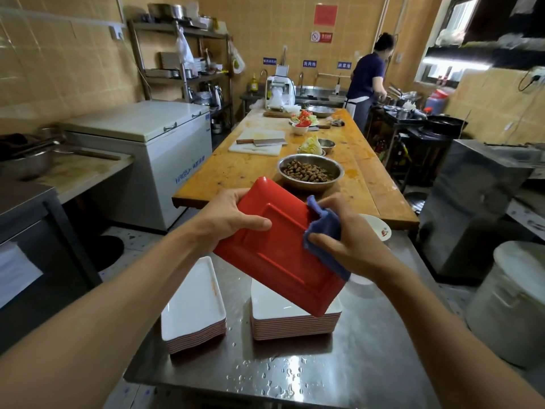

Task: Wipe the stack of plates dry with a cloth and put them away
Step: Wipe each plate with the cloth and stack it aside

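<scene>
So in the head view, a red rectangular plate (274, 246) is held up in the air, tilted, with its underside facing the camera. It's gripped at its upper left edge by the left hand (233, 215), thumb laid across the red back and the other fingers curled round the rim. A blue cloth (323, 231) is bunched up in the right hand (348, 234) and pressed against the plate's right edge, with the fingers wrapped round the cloth.

Right below the red plate, a stack of plates (295, 320) (white tops, reddish edges) is seen sitting on the steel counter (368, 349); the lower corner of the red plate hangs over this stack, though whether it's touching can't be told. A second stack (193, 314) of the same kind is parked just left of the red plate, also on the counter. Water drops are scattered over the counter in front of both stacks.

Behind the red plate, a steel bowl of peanuts (309, 172) is set on a long wooden table (368, 178), with a cutting board (256, 141) and cleaver further back. A small white dish (380, 228) is spotted just right of the red plate. A white chest freezer (153, 143) is seen well off to the left of it. Far behind, a person in a dark top (367, 81) is standing at the stove side.
</scene>
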The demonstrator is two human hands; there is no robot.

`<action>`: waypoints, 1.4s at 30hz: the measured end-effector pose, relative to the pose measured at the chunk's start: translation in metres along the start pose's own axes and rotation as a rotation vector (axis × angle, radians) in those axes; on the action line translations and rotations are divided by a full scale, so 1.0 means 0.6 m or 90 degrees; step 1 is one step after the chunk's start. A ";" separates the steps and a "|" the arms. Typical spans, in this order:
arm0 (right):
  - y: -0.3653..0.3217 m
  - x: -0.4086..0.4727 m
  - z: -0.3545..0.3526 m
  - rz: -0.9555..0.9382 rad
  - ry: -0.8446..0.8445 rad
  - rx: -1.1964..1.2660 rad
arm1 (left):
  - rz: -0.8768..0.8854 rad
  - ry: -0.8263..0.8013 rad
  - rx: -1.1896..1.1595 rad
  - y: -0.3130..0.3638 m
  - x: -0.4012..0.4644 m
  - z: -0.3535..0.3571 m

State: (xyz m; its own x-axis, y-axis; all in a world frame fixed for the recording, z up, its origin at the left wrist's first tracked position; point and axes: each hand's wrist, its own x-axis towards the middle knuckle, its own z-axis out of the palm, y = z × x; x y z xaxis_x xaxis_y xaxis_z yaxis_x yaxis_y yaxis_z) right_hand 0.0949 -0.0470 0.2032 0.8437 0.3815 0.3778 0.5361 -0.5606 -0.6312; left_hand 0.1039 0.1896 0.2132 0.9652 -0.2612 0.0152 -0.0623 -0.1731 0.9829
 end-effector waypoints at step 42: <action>-0.025 -0.070 0.172 -0.115 0.088 -0.217 | -0.242 0.242 -0.573 -0.075 -0.022 0.078</action>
State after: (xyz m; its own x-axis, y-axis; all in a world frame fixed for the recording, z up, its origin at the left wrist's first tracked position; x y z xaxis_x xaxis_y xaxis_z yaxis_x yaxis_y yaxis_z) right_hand 0.0484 0.0210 0.1268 0.7185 0.4072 0.5639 0.6355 -0.7138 -0.2943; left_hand 0.0821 0.1567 0.1600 0.9075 0.0045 -0.4200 0.3238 0.6292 0.7065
